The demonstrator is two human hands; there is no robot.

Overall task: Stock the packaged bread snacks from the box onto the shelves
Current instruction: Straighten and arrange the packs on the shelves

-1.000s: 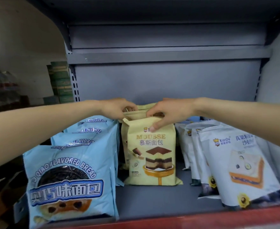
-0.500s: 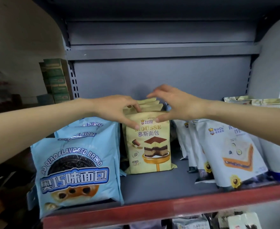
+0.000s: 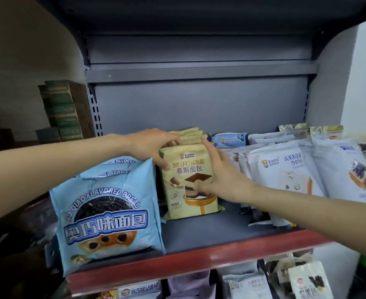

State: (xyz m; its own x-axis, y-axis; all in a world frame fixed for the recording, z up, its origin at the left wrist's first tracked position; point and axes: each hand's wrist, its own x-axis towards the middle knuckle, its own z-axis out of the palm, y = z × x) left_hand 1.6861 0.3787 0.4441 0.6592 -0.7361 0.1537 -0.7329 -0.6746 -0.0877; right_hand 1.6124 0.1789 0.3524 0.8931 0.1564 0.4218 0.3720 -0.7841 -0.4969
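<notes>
Mousse bag (image 3: 188,182) stands upright on the shelf (image 3: 210,234), fronting its row; left hand (image 3: 152,145) grips its top-left corner; right hand (image 3: 223,180) rests flat-fingered against its right side.

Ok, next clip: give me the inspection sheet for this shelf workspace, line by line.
Surface: grey shelf with red front edge, bare patch at the front middle.
Job's things: yellow mousse bread bags standing in a row; blue Oreo-flavoured bread bags to their left; white XianDu bags to their right.
Clutter: nothing seen.
Grippers: left hand grips the tops of the mousse bags; right hand lies flat against the front bag.
Cables: nothing seen.
Surroundings: green cartons stacked at left; more bags on the lower shelf.
</notes>
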